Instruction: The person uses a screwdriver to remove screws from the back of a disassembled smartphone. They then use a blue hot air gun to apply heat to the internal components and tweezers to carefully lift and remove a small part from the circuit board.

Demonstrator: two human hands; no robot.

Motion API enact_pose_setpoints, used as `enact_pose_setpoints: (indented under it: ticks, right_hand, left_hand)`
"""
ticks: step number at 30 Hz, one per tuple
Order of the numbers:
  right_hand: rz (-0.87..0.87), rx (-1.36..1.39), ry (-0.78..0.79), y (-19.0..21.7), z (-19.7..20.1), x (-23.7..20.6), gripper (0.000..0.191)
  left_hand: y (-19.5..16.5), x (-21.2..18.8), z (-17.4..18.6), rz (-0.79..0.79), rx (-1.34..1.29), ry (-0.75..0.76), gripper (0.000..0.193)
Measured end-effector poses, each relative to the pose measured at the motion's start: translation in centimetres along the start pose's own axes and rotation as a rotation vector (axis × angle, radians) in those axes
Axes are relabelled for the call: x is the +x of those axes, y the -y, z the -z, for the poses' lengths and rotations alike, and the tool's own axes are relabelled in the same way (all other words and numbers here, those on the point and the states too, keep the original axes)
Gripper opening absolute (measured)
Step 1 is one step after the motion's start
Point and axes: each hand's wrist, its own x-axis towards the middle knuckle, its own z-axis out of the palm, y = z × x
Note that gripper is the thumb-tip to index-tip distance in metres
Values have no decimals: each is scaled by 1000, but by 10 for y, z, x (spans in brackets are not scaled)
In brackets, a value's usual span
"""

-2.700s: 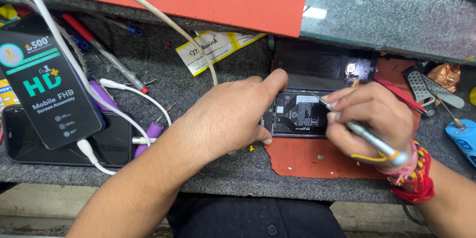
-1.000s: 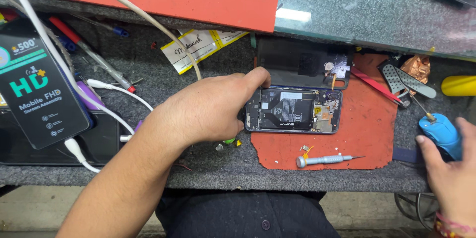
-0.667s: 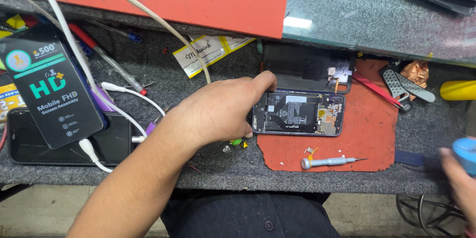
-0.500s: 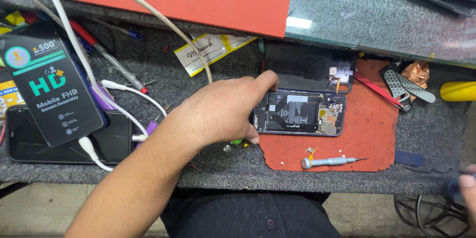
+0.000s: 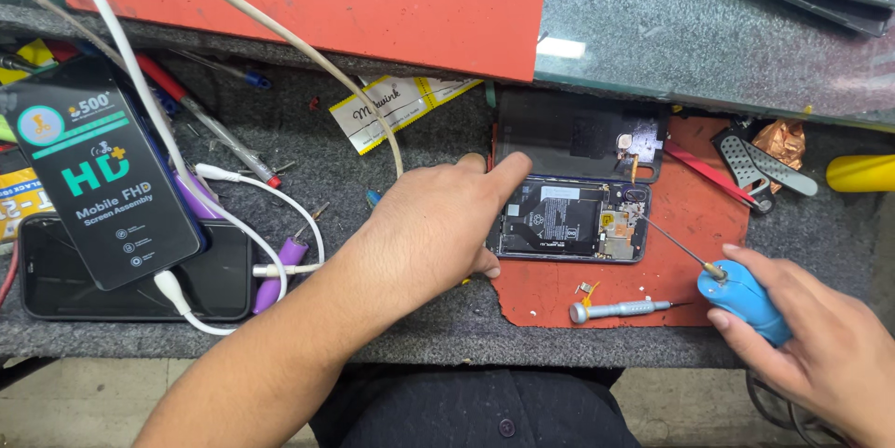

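Evidently, the opened phone (image 5: 571, 231), light and fragile inside, was steadied at its edge by the left hand (image 5: 438, 224); the blue tool (image 5: 743, 300) was gripped by the right hand (image 5: 820, 345).

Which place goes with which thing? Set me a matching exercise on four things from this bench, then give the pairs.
Things:
1. opened phone
2. small silver screwdriver
3. blue-handled tool
4. yellow handle

Places:
A. at the right edge of the bench
B. lying loose on the red mat, near its front edge
C. steadied by the left hand
D. gripped in the right hand, its thin tip pointing toward the phone

Pairs: 1-C, 2-B, 3-D, 4-A
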Motion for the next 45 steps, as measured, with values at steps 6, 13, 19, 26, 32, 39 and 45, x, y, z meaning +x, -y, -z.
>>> enact_pose_setpoints:
  ticks: [6, 13, 19, 26, 32, 39, 45]
  right_hand:
    - [107, -151, 74, -8, 0, 19, 63]
    - [164, -363, 138, -9, -1, 38, 63]
    - [188, -392, 134, -5, 1, 45, 61]
    - [124, -436, 135, -2, 2, 47, 59]
    - [200, -401, 89, -2, 1, 45, 58]
    - [167, -419, 120, 0, 1, 46, 57]
    - [174, -406, 114, 2, 0, 47, 56]
  left_hand:
    - [0, 0, 9, -6, 5, 14, 78]
    - [4, 2, 10, 6, -28, 54, 86]
    - [4, 3, 9, 0, -34, 43, 86]
    - [3, 3, 9, 8, -31, 46, 76]
    - [2, 3, 9, 5, -32, 41, 77]
    - [2, 3, 9, 13, -24, 54, 82]
    - [2, 4, 8, 8, -34, 46, 78]
